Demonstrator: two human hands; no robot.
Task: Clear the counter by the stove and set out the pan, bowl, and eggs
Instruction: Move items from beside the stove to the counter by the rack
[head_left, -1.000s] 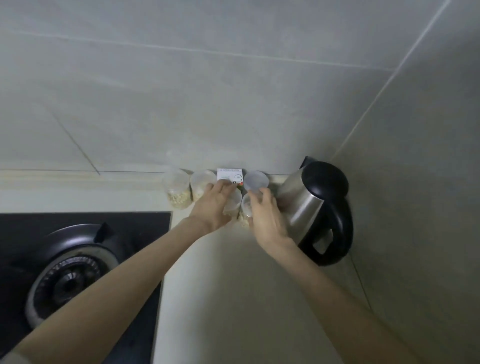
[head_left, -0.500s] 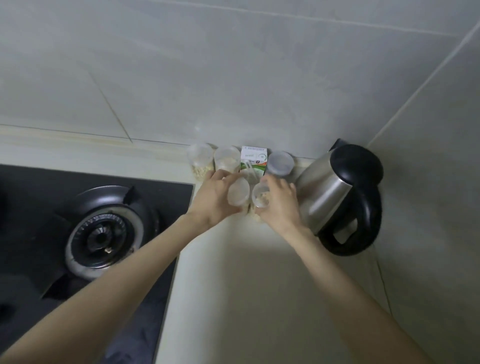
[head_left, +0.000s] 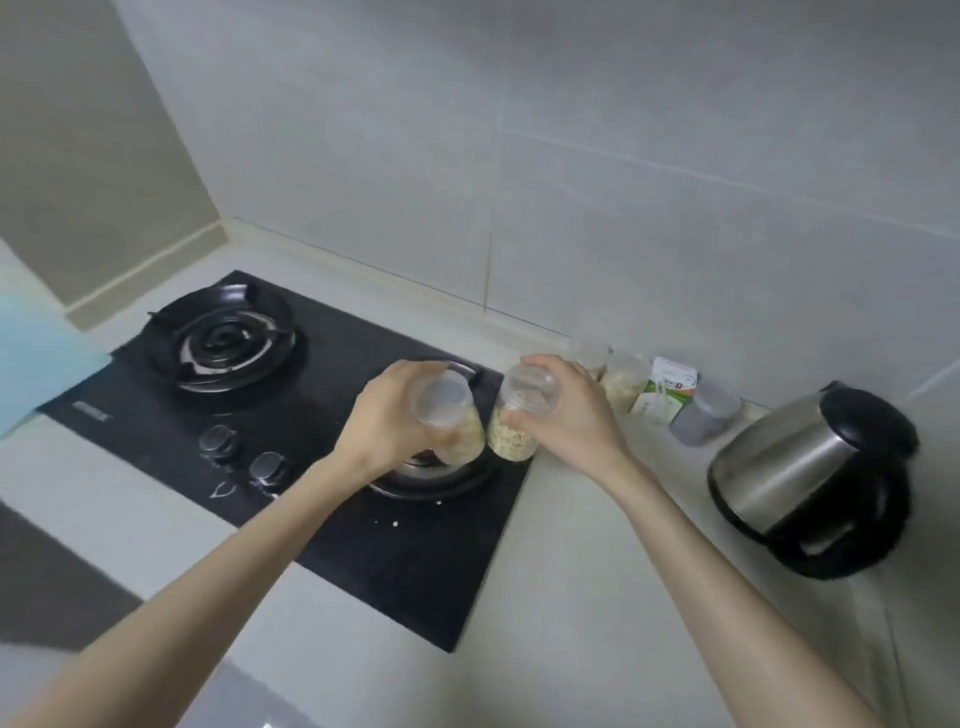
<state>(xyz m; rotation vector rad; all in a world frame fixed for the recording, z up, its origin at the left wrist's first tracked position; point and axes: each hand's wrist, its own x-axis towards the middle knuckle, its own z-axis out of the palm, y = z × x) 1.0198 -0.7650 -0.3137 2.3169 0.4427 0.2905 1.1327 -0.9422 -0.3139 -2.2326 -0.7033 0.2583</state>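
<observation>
Two jars lifted from the back row and carried over the stove

The left hand (head_left: 387, 421) had its fingers wrapped round one clear jar of pale flakes (head_left: 451, 415) and the right hand (head_left: 569, 410) gripped a second jar (head_left: 519, 418). Half a second before both stood right of the stove (head_left: 395, 561); now they hung above its right burner, so clearing seemed under way. Still right of the stove were two jars (head_left: 621, 376), a green-and-white carton (head_left: 665, 389), a grey tub (head_left: 704, 413) and a kettle (head_left: 810, 478). Pan, bowl and eggs were out of view. The carton's print and the stove's badge (head_left: 91, 410) were too blurred to read.
</observation>
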